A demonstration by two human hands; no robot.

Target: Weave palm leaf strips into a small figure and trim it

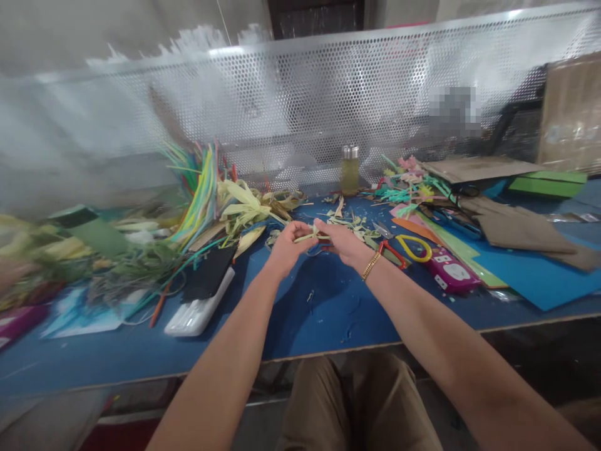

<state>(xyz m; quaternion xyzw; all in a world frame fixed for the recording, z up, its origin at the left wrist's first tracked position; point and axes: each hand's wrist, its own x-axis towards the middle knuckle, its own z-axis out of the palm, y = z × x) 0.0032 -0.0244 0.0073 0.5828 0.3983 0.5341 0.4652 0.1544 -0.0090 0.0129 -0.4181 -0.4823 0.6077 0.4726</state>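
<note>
Over the blue table (328,313), my left hand (290,245) and my right hand (345,243) meet, fingertips pinched together. Between them is a thin pale-green strip of corn husk (307,237), gripped from both sides; the fingers hide part of it. Beyond the hands lie husk scraps (350,222). To the left of my left hand is a heap of pale corn husks (246,203). Red-handled scissors (393,254) lie just right of my right hand, beside a yellow ring-shaped handle (416,248).
A bottle of yellowish liquid (350,172) stands near the perforated metal screen (300,94). Colourful pipe cleaners (201,194) rise at left, behind a dark phone-like slab (209,274) on a white case (200,313). A magenta box (453,270), coloured paper (530,275) and cardboard (521,225) lie right.
</note>
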